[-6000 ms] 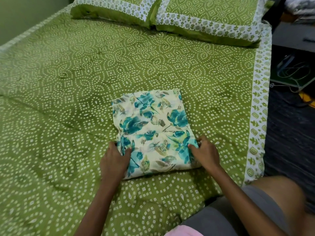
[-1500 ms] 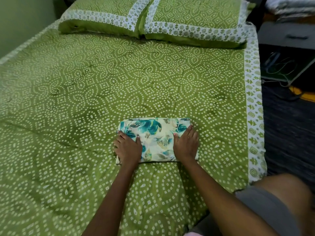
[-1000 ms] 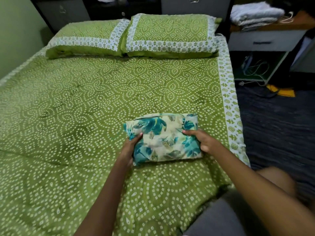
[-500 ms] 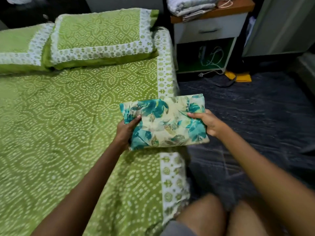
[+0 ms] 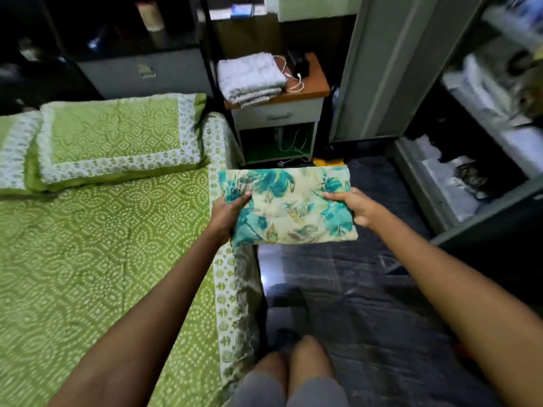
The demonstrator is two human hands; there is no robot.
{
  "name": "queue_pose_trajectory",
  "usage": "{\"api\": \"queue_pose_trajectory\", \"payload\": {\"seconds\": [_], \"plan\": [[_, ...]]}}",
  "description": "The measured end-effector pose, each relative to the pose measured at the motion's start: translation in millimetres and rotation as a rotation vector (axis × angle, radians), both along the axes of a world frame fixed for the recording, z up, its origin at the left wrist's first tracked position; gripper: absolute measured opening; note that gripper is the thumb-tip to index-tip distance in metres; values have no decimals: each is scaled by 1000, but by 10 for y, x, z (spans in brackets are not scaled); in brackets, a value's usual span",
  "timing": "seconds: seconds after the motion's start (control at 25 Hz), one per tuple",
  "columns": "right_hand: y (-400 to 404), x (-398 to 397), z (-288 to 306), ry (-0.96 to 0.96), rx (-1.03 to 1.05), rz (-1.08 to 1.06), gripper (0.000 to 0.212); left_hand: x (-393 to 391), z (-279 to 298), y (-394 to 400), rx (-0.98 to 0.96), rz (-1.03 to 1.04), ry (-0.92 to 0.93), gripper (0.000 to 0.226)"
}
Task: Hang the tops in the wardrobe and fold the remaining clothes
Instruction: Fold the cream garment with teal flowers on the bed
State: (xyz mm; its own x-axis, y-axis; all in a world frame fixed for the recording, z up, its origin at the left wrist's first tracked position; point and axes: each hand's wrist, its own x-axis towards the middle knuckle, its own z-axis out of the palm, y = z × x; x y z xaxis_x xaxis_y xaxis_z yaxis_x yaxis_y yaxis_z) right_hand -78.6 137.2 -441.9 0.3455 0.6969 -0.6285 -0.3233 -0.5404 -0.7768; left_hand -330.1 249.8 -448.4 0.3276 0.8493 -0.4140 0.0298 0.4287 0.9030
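The open wardrobe [image 5: 482, 118] on your right has blurry pale folded stuff on its shelves, can't tell what exactly. The nightstand [image 5: 282, 113] carries a folded grey towel [image 5: 249, 77] on top and cables in its open cubby. You've got the folded floral garment [image 5: 289, 207] up in the air, over the bed [image 5: 102, 245] edge and dark floor, long axis running left-right, flat face up. Your left hand [image 5: 227, 211] fingers grip its left end, your right hand [image 5: 357, 205] pinches the right end.
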Motion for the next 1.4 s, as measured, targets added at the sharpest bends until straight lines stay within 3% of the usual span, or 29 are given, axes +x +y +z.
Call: {"api": "queue_pose_trajectory", "payload": {"seconds": [0.12, 0.2, 0.36, 0.84, 1.0, 1.12, 1.28, 1.4], "plan": [[-116, 186, 886, -18, 9, -13, 26, 215, 853, -6, 7, -57, -11, 28], [-159, 335, 1419, -34, 44, -39, 22, 395, 1349, 11, 33, -86, -43, 19], [-115, 724, 2020, -63, 106, -50, 14, 804, 1934, 134, 99, -106, -87, 11], [467, 1896, 2193, -98, 194, -235, 7, 2179, 2199, 1093, 9, -343, -147, 31], [662, 2365, 2310, -100, 150, -317, 15, 2800, 2334, 1495, -20, -455, -154, 28], [771, 2861, 2454, -139, 108, -371, 23, 3404, 2467, 1676, 7, -502, -186, 15], [832, 3641, 2716, -152, -10, -393, 14, 4318, 2503, 1803, -48, -548, -209, 25], [827, 4310, 3011, -131, 22, -398, 13, 5086, 2630, 1917, -87, -588, -205, 24]]}}
